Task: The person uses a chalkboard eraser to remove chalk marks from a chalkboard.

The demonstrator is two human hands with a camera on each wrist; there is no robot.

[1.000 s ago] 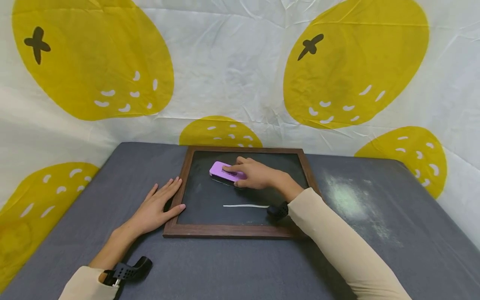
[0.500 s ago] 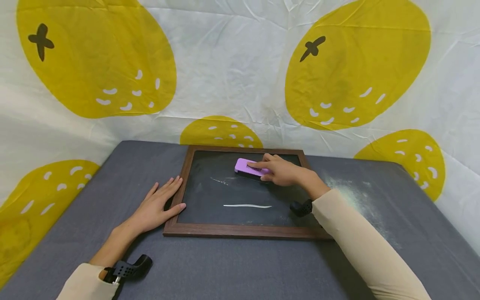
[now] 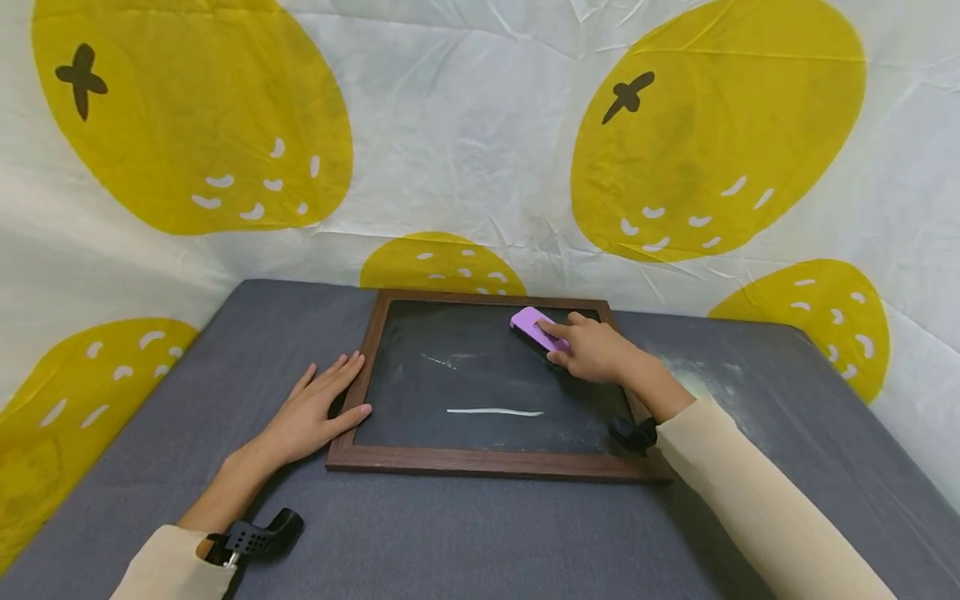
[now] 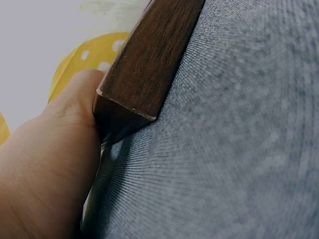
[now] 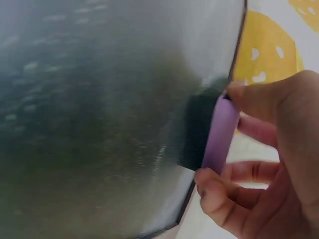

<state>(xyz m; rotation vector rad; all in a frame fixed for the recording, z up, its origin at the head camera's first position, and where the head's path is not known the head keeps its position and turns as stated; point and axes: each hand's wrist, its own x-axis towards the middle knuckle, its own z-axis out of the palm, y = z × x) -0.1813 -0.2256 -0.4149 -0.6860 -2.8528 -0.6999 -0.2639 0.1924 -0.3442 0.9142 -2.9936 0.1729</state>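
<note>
A chalkboard (image 3: 450, 383) in a brown wooden frame lies on the grey-covered table. My right hand (image 3: 596, 348) grips a purple chalkboard eraser (image 3: 531, 320) near the board's far right part. In the right wrist view, the dark felt of the eraser (image 5: 219, 137) faces the board, with thumb and fingers round its purple back. My left hand (image 3: 315, 414) lies with straight fingers over the frame's left side, thumb on its edge. The left wrist view has the frame's corner (image 4: 139, 74) beside the thumb. A white chalk line (image 3: 495, 411) runs across the lower board.
Faint chalk traces (image 3: 438, 362) mark the board's upper left. Pale chalk dust (image 3: 697, 383) covers the grey table (image 3: 465, 533) right of the board. A white curtain (image 3: 457, 125) with yellow fruit prints hangs behind the table. Each wrist carries a black camera mount (image 3: 262, 537).
My right hand has swept the eraser rightward across the upper board, turning it somewhat. Faint chalk traces at upper left are now uncovered. My left hand stays in place.
</note>
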